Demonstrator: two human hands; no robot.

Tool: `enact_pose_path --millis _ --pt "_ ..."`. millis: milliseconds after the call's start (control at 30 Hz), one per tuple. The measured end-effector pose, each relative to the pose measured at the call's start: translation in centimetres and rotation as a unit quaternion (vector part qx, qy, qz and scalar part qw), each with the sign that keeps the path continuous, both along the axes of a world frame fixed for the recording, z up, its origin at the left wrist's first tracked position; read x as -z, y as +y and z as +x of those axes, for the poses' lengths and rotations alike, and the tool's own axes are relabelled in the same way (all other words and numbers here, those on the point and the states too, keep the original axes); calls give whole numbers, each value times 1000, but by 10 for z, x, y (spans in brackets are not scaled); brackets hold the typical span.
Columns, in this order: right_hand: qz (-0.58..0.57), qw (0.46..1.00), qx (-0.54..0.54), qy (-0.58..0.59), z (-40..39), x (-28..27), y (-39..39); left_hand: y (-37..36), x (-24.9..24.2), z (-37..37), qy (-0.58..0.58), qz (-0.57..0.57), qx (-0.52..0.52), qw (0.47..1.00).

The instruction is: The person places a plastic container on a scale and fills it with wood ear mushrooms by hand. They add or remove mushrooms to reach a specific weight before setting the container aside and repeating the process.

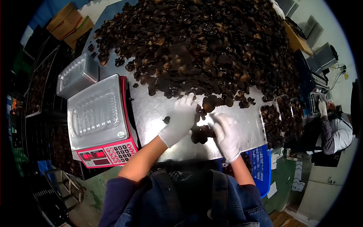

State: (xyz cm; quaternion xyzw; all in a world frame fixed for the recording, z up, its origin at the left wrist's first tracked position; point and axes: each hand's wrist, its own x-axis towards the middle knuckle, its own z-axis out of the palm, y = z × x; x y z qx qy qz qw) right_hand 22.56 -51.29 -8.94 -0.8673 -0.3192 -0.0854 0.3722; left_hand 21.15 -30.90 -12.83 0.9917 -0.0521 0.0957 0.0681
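A large heap of dark brown, ear-shaped fungus pieces (211, 45) covers the metal table (147, 117). My left hand (181, 118), in a white glove, reaches to the heap's near edge, its fingers close together on dark pieces; whether it grips one is hidden. My right hand (226, 135), also gloved, is beside a small dark cluster (202, 134) near the table's front, with its fingers bent round the cluster's right side. A red scale (99, 156) at the left bears an empty clear plastic tray (95, 112).
Stacked clear trays (78, 75) stand behind the scale. Filled trays (270, 121) line the table's right side, above a blue basket (261, 166). Cardboard boxes (66, 22) are at the back left. Another person (336, 130) works at the far right.
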Motion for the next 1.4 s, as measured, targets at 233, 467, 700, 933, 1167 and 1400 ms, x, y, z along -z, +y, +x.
enact_pose_path --millis 233,467,700,933,1167,1400 --pt "-232 949 190 -101 76 41 6 11 -18 -23 35 -60 -34 997" --pt "-166 975 150 9 67 44 -6 -46 -11 49 -65 -71 102 990" --pt "-207 968 141 6 62 45 -10 -34 -9 51 -41 -34 52 997" --pt "-168 973 157 18 57 26 10 -12 -9 21 -109 -40 29 993" --pt "-225 965 129 37 11 -32 -47 -47 -114 -45 -125 -352 272 887" --pt "-349 922 169 -10 -61 -28 -165 -84 -195 -113 -18 -719 439 538"
